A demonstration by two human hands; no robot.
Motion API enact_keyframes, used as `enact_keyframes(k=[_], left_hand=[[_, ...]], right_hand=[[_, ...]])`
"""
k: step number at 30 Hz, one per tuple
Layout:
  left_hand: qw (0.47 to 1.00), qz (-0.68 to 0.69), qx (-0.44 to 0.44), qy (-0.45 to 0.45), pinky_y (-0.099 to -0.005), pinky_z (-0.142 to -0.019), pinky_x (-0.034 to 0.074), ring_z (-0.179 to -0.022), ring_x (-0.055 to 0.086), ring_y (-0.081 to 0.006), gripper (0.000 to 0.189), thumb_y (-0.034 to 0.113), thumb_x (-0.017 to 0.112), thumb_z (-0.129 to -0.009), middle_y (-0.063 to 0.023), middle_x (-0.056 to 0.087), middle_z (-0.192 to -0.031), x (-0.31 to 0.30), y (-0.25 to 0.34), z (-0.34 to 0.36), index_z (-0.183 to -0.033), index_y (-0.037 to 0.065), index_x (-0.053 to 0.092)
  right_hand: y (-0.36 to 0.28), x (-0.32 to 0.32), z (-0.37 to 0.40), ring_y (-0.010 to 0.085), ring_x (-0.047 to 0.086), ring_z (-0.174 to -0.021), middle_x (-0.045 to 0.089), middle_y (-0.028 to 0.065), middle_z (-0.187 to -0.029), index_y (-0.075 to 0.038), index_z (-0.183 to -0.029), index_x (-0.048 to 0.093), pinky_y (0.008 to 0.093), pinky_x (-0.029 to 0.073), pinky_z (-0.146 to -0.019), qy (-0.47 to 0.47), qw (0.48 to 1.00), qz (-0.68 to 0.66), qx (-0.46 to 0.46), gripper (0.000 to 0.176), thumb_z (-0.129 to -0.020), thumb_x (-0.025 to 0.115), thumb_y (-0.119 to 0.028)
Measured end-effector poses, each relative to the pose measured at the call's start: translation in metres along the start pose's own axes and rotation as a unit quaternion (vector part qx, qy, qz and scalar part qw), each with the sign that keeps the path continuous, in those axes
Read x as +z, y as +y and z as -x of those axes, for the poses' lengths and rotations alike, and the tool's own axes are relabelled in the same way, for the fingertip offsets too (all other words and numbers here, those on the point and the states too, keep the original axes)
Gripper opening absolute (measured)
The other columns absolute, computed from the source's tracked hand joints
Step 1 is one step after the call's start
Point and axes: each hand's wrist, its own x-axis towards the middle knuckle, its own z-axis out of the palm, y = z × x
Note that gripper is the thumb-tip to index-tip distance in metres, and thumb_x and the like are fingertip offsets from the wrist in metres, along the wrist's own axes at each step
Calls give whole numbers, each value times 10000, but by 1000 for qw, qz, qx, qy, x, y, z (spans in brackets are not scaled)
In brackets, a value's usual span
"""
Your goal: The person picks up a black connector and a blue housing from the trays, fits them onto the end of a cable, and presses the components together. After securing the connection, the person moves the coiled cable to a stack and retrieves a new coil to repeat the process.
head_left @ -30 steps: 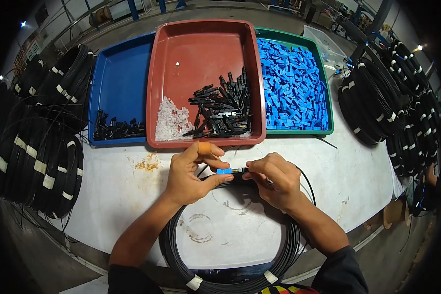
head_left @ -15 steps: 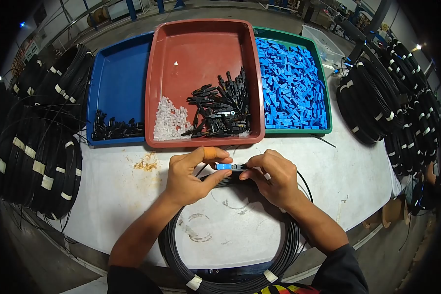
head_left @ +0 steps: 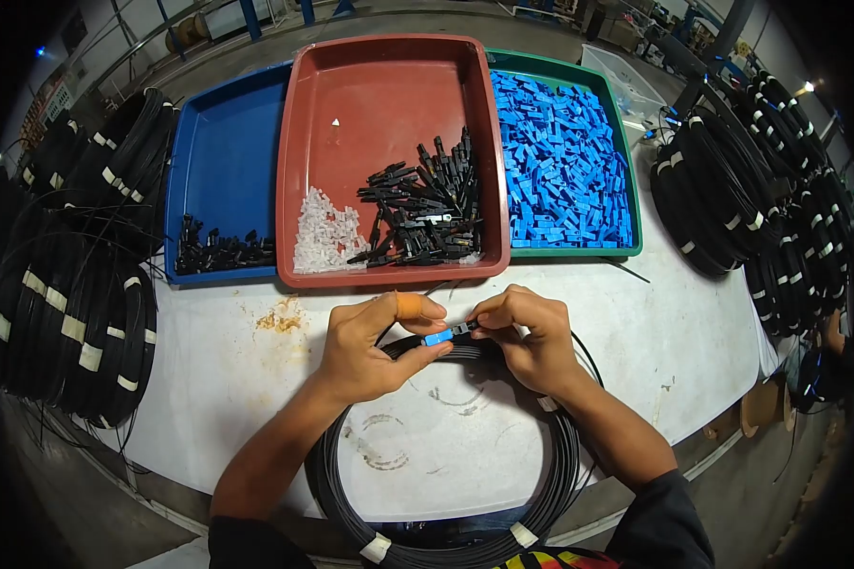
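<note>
Between finger and thumb, my left hand [head_left: 365, 343] pinches a blue connector housing [head_left: 437, 338]. An orange wrap [head_left: 408, 305] goes round one of its fingers. My right hand [head_left: 538, 343] closes its fingertips on a black connector body [head_left: 464, 328], whose end meets the blue housing in line. The joined pieces slant, left end lower. Beneath both hands lies a coil of black cable [head_left: 565, 465], bound with white tape [head_left: 524, 535], resting on the white table and reaching past its near edge.
Behind my hands stand a blue tray [head_left: 228, 114] with small black parts, a red tray [head_left: 389, 85] with clear pieces and black connector bodies, and a green tray [head_left: 633, 213] full of blue housings. Taped cable coils are stacked at left [head_left: 76, 322] and right [head_left: 716, 194].
The blue housing and black connector body have tipped from nearly level to a slant, the blue end dropping slightly. Both hands keep their pinch with only small shifts.
</note>
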Motion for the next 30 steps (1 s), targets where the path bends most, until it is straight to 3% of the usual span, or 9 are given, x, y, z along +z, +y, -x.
enact_keyframes(k=[3, 7, 11, 19, 21, 24, 27, 30], left_hand=[[1000, 4, -15, 3, -257, -786, 606, -879, 777, -159, 339, 21, 884, -763, -101, 772, -953, 0, 2, 0, -1040, -14, 691], [1000, 6, -6, 5, -255, -784, 601, -874, 778, -156, 350, 28, 891, -757, -96, 773, -941, -1, 1, 0, -1033, -11, 679], [1000, -5, 6, -28, -280, -861, 590, -911, 763, -159, 461, -63, 880, -741, -111, 756, -911, -4, -1, 2, -1113, -8, 613], [999, 14, -21, -34, -286, -876, 584, -899, 757, -148, 471, -59, 883, -739, -100, 759, -876, -3, -1, 1, -1122, -11, 612], [999, 28, -21, -9, -266, -796, 591, -850, 778, -141, 404, 54, 904, -742, -91, 781, -873, -1, -3, 0, -1064, -4, 667], [999, 31, -35, -9, -265, -801, 587, -848, 776, -136, 412, 61, 901, -747, -90, 782, -848, -1, 1, -1, -1080, -2, 667], [997, 22, -55, -41, -293, -892, 576, -892, 746, -129, 467, -40, 885, -745, -95, 768, -855, -5, 2, -1, -1137, -30, 630], [997, 14, -50, -50, -300, -904, 578, -894, 747, -131, 440, -44, 885, -743, -98, 768, -864, -4, 5, -2, -1109, -38, 641]], right_hand=[[-1, -1, -3, 230, 637, -698, 726, 48, -870, -60, -813, 626, 362, 456, -658, 10, 1000, -13, -6, 252, -669, 714, 128], [-10, -6, -5, 223, 612, -681, 707, 50, -846, -49, -814, 623, 353, 430, -633, -1, 993, 66, -97, 256, -645, 716, 120], [-13, -4, -6, 216, 579, -659, 696, 57, -837, -39, -810, 620, 351, 406, -599, 8, 986, 95, -138, 263, -620, 723, 111], [-15, -5, -7, 222, 553, -638, 697, 81, -839, -26, -798, 612, 360, 393, -584, 0, 985, 93, -149, 246, -630, 740, 100], [-15, -5, -6, 223, 549, -636, 698, 85, -842, -23, -796, 609, 362, 392, -584, -2, 984, 92, -150, 244, -631, 742, 99], [-14, -5, -6, 224, 549, -638, 702, 89, -855, -21, -797, 609, 366, 394, -586, -1, 984, 95, -152, 262, -605, 745, 95], [-14, -4, -5, 229, 554, -639, 705, 90, -867, -21, -807, 618, 368, 403, -590, -9, 985, 91, -146, 290, -569, 743, 89], [-18, -3, -8, 234, 560, -640, 705, 83, -869, -24, -824, 629, 369, 416, -596, -21, 984, 92, -149, 310, -552, 734, 82]])
